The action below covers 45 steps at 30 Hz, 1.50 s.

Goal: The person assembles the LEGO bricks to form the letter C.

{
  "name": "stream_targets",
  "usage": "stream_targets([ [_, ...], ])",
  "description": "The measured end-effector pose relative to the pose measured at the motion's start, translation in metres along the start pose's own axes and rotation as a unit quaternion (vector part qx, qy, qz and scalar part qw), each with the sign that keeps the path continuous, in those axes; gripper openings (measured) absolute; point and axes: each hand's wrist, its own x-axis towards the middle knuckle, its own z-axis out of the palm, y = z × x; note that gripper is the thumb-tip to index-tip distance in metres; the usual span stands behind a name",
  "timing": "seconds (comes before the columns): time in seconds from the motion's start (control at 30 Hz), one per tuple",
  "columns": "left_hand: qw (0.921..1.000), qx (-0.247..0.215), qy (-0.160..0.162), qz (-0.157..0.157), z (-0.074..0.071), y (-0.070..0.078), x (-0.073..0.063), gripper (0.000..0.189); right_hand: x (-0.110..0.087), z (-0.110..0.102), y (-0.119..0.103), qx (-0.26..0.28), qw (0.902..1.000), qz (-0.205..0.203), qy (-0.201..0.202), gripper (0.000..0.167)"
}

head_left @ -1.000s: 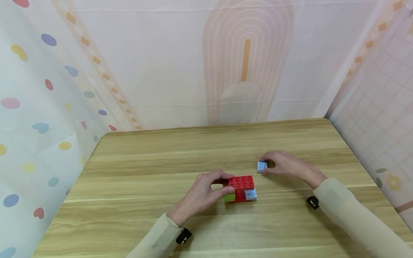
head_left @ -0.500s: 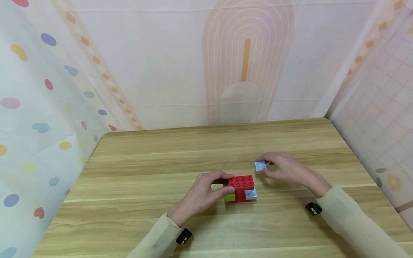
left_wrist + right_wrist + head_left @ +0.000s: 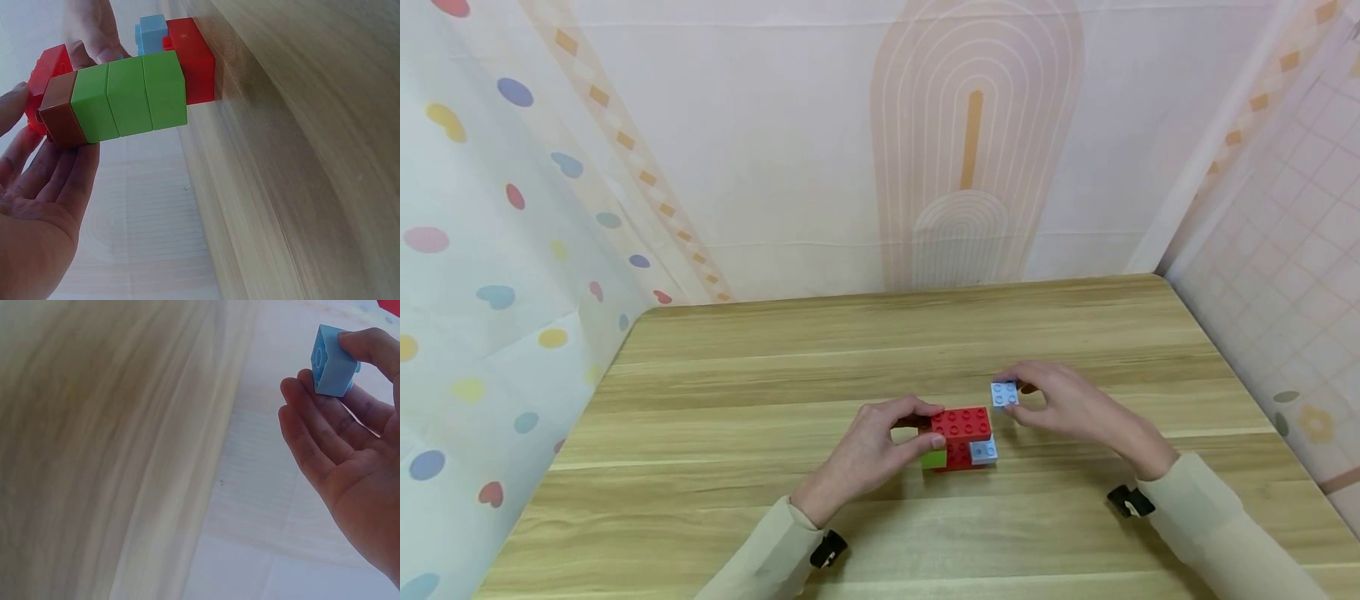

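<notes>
On the table stands a toy brick structure with a red base brick [image 3: 195, 62], several stacked green bricks [image 3: 128, 97], a brown brick [image 3: 61, 109] above them and a red top brick [image 3: 962, 424] that juts out over the base. A light blue brick [image 3: 983, 452] sits on the base's right end. My left hand [image 3: 876, 437] grips the structure's upper left end between thumb and fingers. Behind and to the right of it, my right hand [image 3: 1063, 400] pinches a small light blue square brick [image 3: 1004, 394], studs up, raised off the table in the right wrist view.
The wooden table [image 3: 737, 467] reaches back to a patterned curtain [image 3: 790, 150]. A dotted cloth [image 3: 490, 350] hangs along the left side, a grid-patterned one [image 3: 1300, 275] along the right. Each sleeve carries a black clip [image 3: 828, 549] near the cuff.
My right hand has lifted the light blue square brick and brought it slightly left and toward me. My left hand and the structure have stayed put.
</notes>
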Motion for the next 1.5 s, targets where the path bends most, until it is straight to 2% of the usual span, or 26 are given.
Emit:
stream_targets([
  [0.37, 0.9999, -0.004, -0.002, -0.011, -0.002, 0.0, 0.001, 0.032, -0.006, 0.002, -0.007, 0.011, 0.9995, -0.023, 0.016, 0.036],
  [0.6, 1.0, -0.003, 0.0, -0.005, -0.002, -0.001, 0.002, 0.031, -0.007, 0.005, -0.01, 0.031, 0.9985, -0.043, 0.011, 0.035],
  [1.23, 0.9999, -0.012, -0.002, -0.004, -0.001, -0.002, 0.002, 0.032, -0.012, 0.014, -0.022, 0.086, 0.9961, -0.007, -0.019, 0.034],
  [1.5, 0.9999, -0.015, 0.0, -0.007, 0.0, -0.002, 0.002, 0.032, -0.011, 0.016, -0.023, 0.106, 0.9939, -0.026, -0.016, 0.035],
])
